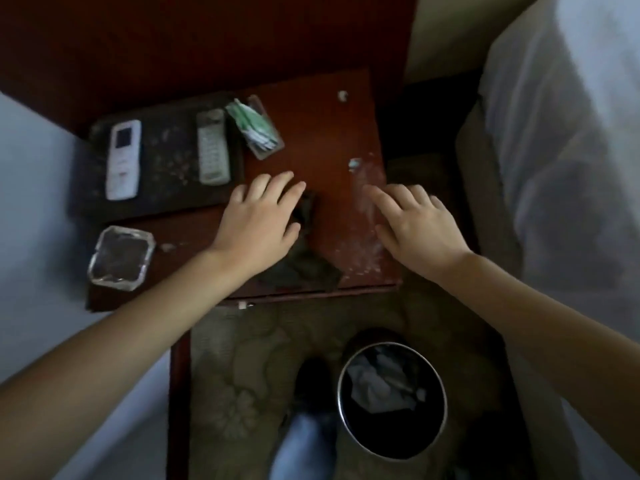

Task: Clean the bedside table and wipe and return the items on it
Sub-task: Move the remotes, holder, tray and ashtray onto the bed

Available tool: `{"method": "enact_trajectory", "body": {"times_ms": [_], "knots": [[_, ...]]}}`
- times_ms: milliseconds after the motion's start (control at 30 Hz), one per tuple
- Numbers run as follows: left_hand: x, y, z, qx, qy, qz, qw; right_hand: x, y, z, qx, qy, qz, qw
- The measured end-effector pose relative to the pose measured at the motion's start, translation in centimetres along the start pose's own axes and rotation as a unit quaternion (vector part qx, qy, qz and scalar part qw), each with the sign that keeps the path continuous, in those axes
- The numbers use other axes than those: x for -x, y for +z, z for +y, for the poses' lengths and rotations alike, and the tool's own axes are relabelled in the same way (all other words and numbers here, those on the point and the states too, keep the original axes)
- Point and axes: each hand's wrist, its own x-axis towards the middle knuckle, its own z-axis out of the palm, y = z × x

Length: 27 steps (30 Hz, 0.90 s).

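The reddish-brown wooden bedside table (pixel 322 133) bears a dark rectangular tray (pixel 166 168) at its left, the left hand (pixel 258 216) presses straight fingers on a crumpled dark green cloth (pixel 304 261) at the table's front middle, and the right hand (pixel 415 230) rests spread and empty on the dusty right side

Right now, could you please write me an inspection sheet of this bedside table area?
Surface: bedside table, dark red wood, white dusty smears at its right front.
Job's things: dark cloth under left hand; white remote and grey remote on dark tray; glass ashtray; clear box of green-white packets.
Clutter: small white scraps on the top.
Hands: left hand open, flat on cloth; right hand open, by the smears.
Cables: nothing seen.
Surroundings: waste bin holding crumpled paper, patterned carpet, bed at right.
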Motion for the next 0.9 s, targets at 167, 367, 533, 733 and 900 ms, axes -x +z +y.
{"method": "enact_trajectory", "body": {"times_ms": [167,367,533,733,900], "knots": [[1.3,2.0,-9.5,0.030,-0.090,0.021,0.995,-8.1,1.4,-6.1,-0.049,-0.026,0.018,0.998],[-2.0,4.2,-17.4,0.136,-0.168,0.007,0.976,-17.2,2.9,-10.4,-0.180,0.033,0.055,0.982],[-6.5,5.3,-18.1,0.205,-0.171,-0.032,0.963,-21.2,4.6,-11.9,-0.201,0.081,0.022,0.976],[-8.8,6.5,-16.8,0.272,-0.198,-0.042,0.941,-22.2,6.1,-10.6,-0.224,0.103,0.012,0.969],[-9.4,6.8,-16.8,0.347,-0.225,-0.018,0.910,-21.6,6.2,-9.1,-0.258,0.151,0.039,0.953]]}}
